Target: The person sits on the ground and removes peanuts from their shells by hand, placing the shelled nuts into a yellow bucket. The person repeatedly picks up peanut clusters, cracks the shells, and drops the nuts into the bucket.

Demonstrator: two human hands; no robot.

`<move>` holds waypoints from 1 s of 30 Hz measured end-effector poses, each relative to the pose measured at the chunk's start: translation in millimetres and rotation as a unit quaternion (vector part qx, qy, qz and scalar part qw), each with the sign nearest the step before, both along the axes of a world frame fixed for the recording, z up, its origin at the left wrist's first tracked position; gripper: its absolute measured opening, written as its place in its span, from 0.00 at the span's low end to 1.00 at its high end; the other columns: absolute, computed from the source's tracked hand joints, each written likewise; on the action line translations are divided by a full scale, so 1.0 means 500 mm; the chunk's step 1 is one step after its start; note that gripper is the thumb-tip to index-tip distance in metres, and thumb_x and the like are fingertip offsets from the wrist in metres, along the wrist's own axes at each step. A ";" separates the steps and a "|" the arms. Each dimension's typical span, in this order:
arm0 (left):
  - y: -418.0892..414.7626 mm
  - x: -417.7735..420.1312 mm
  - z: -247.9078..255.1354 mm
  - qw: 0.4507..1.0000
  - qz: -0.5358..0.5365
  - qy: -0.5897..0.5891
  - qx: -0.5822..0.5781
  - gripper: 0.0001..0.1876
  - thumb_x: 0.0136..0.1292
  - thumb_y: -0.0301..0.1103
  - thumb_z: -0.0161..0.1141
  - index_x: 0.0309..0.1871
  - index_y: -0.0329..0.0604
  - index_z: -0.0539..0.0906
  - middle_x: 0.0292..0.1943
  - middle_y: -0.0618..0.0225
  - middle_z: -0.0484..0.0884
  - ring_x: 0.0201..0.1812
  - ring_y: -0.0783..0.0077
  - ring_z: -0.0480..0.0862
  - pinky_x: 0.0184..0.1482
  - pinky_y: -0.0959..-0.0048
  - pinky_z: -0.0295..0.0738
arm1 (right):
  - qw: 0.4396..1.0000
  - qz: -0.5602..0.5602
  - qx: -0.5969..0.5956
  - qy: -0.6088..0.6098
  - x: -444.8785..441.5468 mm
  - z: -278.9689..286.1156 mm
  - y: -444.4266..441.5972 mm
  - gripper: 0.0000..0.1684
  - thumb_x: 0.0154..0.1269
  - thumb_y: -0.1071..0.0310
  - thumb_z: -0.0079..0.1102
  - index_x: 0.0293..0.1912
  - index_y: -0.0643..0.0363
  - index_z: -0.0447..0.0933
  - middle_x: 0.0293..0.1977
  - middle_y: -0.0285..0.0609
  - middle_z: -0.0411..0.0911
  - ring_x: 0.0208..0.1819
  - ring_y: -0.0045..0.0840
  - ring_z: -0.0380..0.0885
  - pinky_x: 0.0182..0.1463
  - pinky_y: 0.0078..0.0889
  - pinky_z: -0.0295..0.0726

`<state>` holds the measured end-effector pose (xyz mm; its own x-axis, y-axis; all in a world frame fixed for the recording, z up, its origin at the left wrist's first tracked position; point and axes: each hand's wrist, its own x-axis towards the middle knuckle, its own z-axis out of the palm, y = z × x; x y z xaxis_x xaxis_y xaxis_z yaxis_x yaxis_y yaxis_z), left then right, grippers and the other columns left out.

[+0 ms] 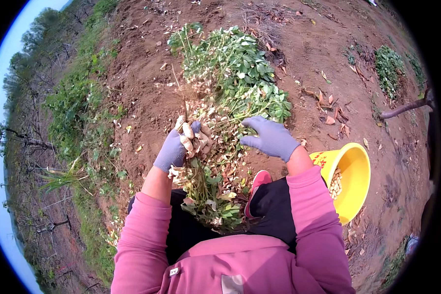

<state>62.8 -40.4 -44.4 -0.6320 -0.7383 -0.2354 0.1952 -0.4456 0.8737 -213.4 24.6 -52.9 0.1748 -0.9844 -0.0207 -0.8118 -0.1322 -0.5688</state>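
My left hand [172, 149], in a grey-purple knit glove, grips a pulled peanut plant by its cluster of pods [194, 137]. The roots point away from me and the leafy stems [209, 194] hang down between my legs. My right hand [270, 137], gloved alike, is held apart from the plant, with thumb and fingers spread and nothing in it. Beyond both hands lies a heap of peanut plants [239, 66] with green leaves, their pods and roots facing left. A tilted yellow plastic bucket [356, 183] with peanut pods [335, 183] inside is beside my right forearm.
Reddish-brown soil [143, 73] with dry leaves surrounds the heap. Another bunch of green plants [389, 70] lies at the far right, near a bare branch [404, 109]. Weeds [70, 106] grow along the left. My pink shoe [259, 183] is beside the leafy stems.
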 end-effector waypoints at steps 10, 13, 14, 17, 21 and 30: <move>0.029 -0.077 0.050 0.682 0.114 -0.579 -0.432 0.17 0.59 0.31 0.60 0.51 0.41 0.74 0.38 0.49 0.83 0.41 0.43 0.83 0.41 0.52 0.76 | 0.985 -0.081 -0.054 -0.141 0.167 0.100 -0.001 0.40 0.58 0.26 0.52 0.40 0.58 0.76 0.27 0.46 0.79 0.31 0.41 0.81 0.35 0.39 0.79; 0.022 -0.097 0.057 0.667 0.123 -0.556 -0.481 0.17 0.59 0.33 0.61 0.51 0.40 0.73 0.36 0.50 0.82 0.39 0.44 0.83 0.40 0.52 0.76 | 0.982 -0.121 -0.006 -0.143 0.167 0.092 -0.019 0.43 0.55 0.23 0.52 0.38 0.59 0.76 0.25 0.47 0.79 0.30 0.43 0.81 0.34 0.42 0.78; 0.021 -0.103 0.057 0.658 0.118 -0.554 -0.496 0.18 0.59 0.33 0.61 0.50 0.39 0.73 0.36 0.50 0.82 0.39 0.44 0.83 0.40 0.52 0.76 | 0.977 -0.144 -0.024 -0.153 0.169 0.080 -0.022 0.42 0.58 0.24 0.51 0.37 0.60 0.76 0.24 0.49 0.78 0.28 0.45 0.80 0.32 0.45 0.77; 0.015 -0.117 0.064 0.662 0.088 -0.584 -0.462 0.19 0.60 0.38 0.63 0.50 0.40 0.73 0.37 0.50 0.83 0.41 0.45 0.83 0.40 0.52 0.77 | 0.971 -0.173 -0.003 -0.168 0.166 0.062 -0.037 0.40 0.63 0.28 0.48 0.38 0.61 0.77 0.26 0.51 0.79 0.30 0.47 0.80 0.34 0.47 0.77; -0.002 -0.128 0.098 0.695 0.013 -0.602 -0.392 0.19 0.63 0.42 0.61 0.50 0.40 0.74 0.38 0.46 0.83 0.44 0.44 0.83 0.44 0.52 0.77 | 0.975 -0.092 -0.125 -0.157 0.129 0.015 -0.066 0.33 0.68 0.35 0.47 0.41 0.59 0.78 0.30 0.52 0.80 0.34 0.48 0.80 0.37 0.47 0.76; -0.097 -0.035 0.022 0.743 0.054 -0.552 -0.374 0.33 0.65 0.60 0.56 0.56 0.35 0.74 0.40 0.42 0.82 0.46 0.43 0.82 0.47 0.53 0.74 | 0.820 -0.077 0.134 -0.551 0.086 0.076 -0.045 0.14 0.70 0.65 0.43 0.47 0.62 0.74 0.29 0.34 0.74 0.28 0.16 0.76 0.35 0.18 0.78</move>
<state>45.4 -88.9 -33.7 -0.2865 -0.9559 -0.0641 -0.8248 0.2120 0.5241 -170.5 2.2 -14.9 0.1065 -0.9823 -0.1541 0.2192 0.1744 -0.9600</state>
